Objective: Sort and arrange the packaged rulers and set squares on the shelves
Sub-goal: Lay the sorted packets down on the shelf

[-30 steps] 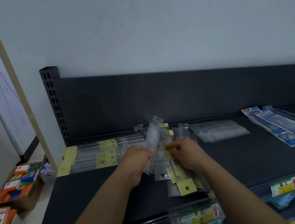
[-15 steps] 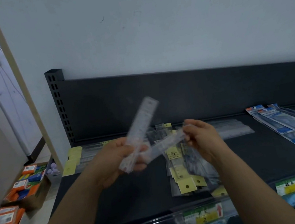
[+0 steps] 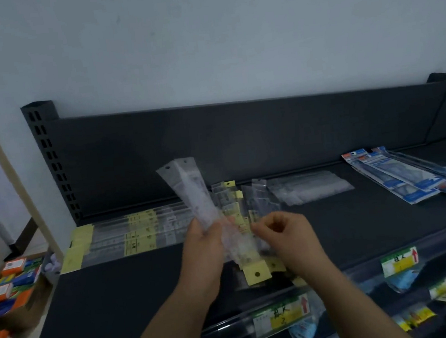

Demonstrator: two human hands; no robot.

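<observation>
**Left hand holding up two ruler packets over the shelf pile**

I am looking down from the head camera at a dark grey metal shelf (image 3: 119, 291) set against a white wall. The left hand (image 3: 205, 243) is gripping two clear plastic ruler packets (image 3: 191, 197) by their lower part, with the fingers wrapped round them. The packets are standing almost upright, fanning slightly apart at their punched tops and leaning a little to the left, raised above the shelf in front of its dark back panel (image 3: 240, 139).

The right hand (image 3: 287, 233) is hovering just beside the lower end of those packets with its fingers curling inward. The picture is blurring there, so I cannot tell whether it is pinching anything.

Under both hands a loose heap of clear packets with pale yellow header cards (image 3: 257, 274) is lying on the shelf, reaching from near the front edge toward the back. To its left, long clear rulers with yellow labels (image 3: 140, 231) are lying side by side, running left to right. Behind and right of the heap a flat stack of clear packets (image 3: 310, 189) is resting near the back panel. Well apart, at the far right, blue-and-white packets (image 3: 400, 176) are lying fanned out at an angle.

Green and yellow price tags (image 3: 285, 314) are hanging along the shelf's clear front strip. On the floor at the left a cardboard box (image 3: 9, 282) is holding small orange and blue packs.
</observation>
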